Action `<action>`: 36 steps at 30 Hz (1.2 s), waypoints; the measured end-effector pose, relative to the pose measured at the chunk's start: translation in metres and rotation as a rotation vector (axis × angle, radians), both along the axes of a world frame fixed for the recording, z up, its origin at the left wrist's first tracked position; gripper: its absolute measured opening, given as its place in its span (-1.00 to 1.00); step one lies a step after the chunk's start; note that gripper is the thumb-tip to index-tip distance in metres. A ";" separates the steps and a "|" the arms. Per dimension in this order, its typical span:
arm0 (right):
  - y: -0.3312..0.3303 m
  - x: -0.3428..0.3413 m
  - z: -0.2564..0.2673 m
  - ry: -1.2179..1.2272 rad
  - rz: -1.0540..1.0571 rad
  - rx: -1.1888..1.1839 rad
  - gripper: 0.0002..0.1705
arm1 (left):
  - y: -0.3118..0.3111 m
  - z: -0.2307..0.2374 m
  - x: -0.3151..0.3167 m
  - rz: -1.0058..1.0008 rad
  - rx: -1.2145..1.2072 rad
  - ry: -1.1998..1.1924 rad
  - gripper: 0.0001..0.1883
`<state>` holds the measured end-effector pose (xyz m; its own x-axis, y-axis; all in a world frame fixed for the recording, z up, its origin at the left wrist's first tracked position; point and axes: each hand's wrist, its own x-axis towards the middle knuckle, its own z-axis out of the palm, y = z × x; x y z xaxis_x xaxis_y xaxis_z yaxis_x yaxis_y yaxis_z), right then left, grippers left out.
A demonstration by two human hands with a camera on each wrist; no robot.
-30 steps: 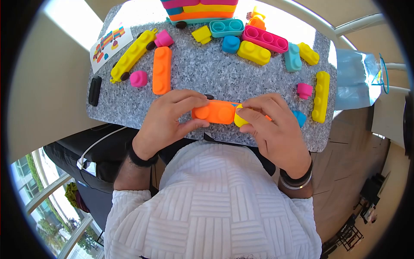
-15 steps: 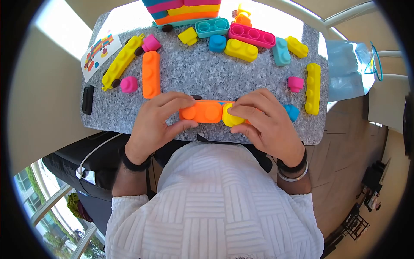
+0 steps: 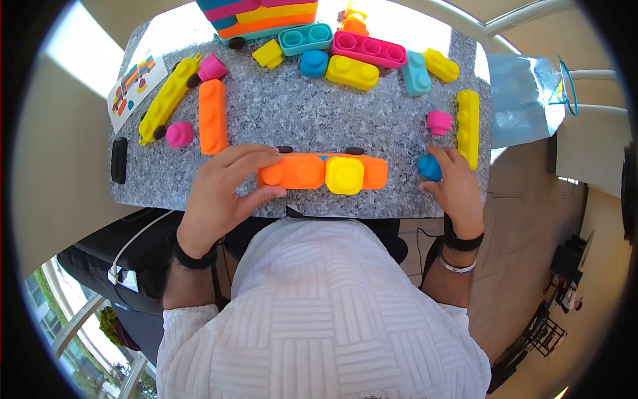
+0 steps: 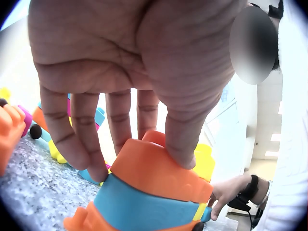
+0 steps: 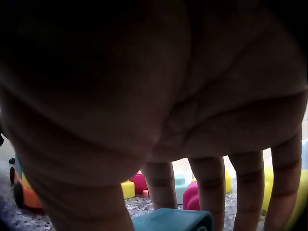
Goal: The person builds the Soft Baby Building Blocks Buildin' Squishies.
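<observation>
In the head view, a low wheeled block car point(image 3: 292, 174) lies along the table's near edge. It has orange blocks on top and a yellow block point(image 3: 344, 175) right of its middle; the left wrist view shows a blue layer point(image 4: 144, 204) under the orange. My left hand point(image 3: 222, 193) grips its left end, thumb on the near side and fingers on the far side. Near the table's right side, my right hand point(image 3: 460, 189) has thumb and fingers spread around a small blue block point(image 3: 429, 168). That block shows between thumb and fingers in the right wrist view.
Left of the hands are an orange long block point(image 3: 212, 118), a yellow wheeled base point(image 3: 169, 100) and a picture sheet point(image 3: 136, 90). A stacked block vehicle point(image 3: 266, 26) stands at the back. Several blocks lie behind, and a yellow long block point(image 3: 468, 130) is at the right.
My right hand has let go of the yellow block on the car and moved right to the small blue block. The left hand keeps its grip. The whole head view has shifted.
</observation>
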<state>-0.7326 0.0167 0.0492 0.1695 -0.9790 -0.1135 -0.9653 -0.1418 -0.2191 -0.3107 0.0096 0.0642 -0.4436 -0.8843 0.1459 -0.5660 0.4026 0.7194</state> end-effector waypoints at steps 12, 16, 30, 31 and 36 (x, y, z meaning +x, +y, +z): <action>-0.005 0.076 0.029 -0.880 0.375 -0.077 -0.37 | 0.002 -0.001 -0.004 0.003 0.012 0.014 -0.45; -0.010 0.077 0.018 -0.836 0.394 -0.054 -0.31 | 0.005 0.000 -0.003 0.026 0.011 0.017 -0.45; -0.010 0.069 -0.005 -0.890 0.384 -0.011 -0.26 | -0.001 0.003 -0.002 -0.017 0.042 0.022 -0.48; -0.011 0.068 -0.004 -0.869 0.402 -0.034 -0.25 | -0.002 0.005 -0.003 -0.016 0.039 0.020 -0.48; -0.010 0.067 -0.008 -0.876 0.399 -0.053 -0.25 | -0.010 0.009 0.004 -0.112 0.023 -0.038 -0.55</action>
<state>-0.6652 0.0070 0.0410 0.4947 -0.8310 0.2543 -0.3404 -0.4545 -0.8231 -0.3067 -0.0005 0.0730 -0.5445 -0.8319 0.1071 -0.5455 0.4483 0.7081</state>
